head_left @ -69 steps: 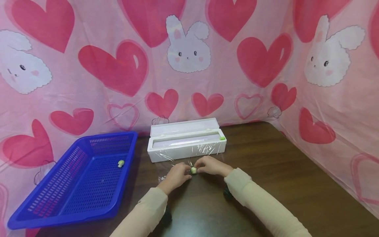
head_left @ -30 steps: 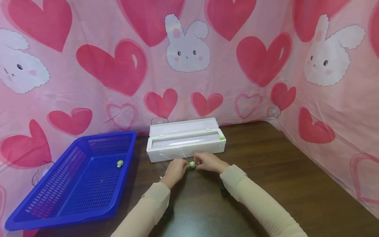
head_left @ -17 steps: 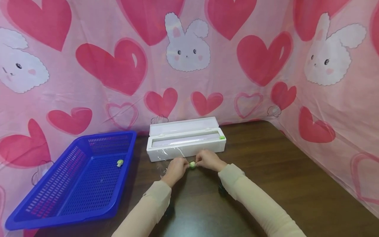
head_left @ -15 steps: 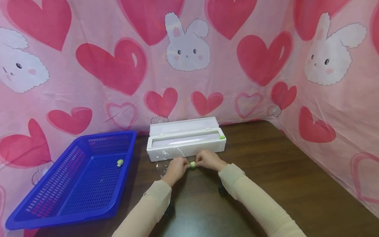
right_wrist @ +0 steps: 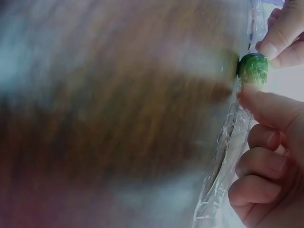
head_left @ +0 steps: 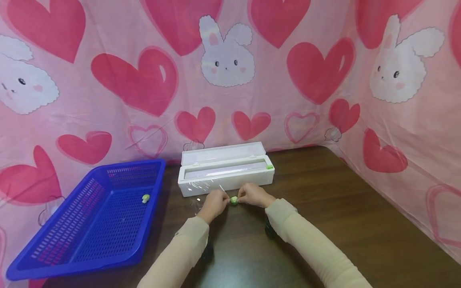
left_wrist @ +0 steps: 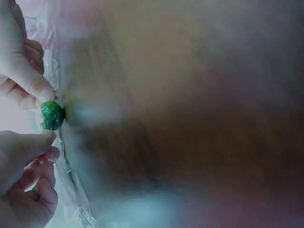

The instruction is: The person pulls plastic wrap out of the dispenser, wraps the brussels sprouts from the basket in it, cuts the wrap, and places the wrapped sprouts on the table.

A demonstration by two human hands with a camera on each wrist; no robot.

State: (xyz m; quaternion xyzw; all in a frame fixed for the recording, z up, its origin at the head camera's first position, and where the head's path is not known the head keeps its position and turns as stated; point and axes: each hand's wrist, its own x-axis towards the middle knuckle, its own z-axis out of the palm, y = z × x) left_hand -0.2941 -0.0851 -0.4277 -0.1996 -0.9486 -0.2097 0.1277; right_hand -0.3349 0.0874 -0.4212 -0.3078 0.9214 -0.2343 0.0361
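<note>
A small, round, shiny green ball (head_left: 234, 200) with a paler side sits low at the middle of the dark wood-grained bench (head_left: 331, 208), glossy under clear, crinkled plastic film (right_wrist: 211, 183). At its left, the left hand (head_left: 215, 203) closes thumb and fingertips on the film; at its right, the right hand (head_left: 253, 195) does the same, its remaining fingers curled in. Creased film trails left of the left hand and glints on the smooth front of a long, white, rectangular box (head_left: 227, 185) just beyond, its flat lid (head_left: 223, 153) raised and a green tab (head_left: 269, 167) at its right end. Farther left stands a blue plastic basket (head_left: 86, 266) with slotted walls, holding a small, rounded, pale-green piece (head_left: 145, 198) near its right wall.
</note>
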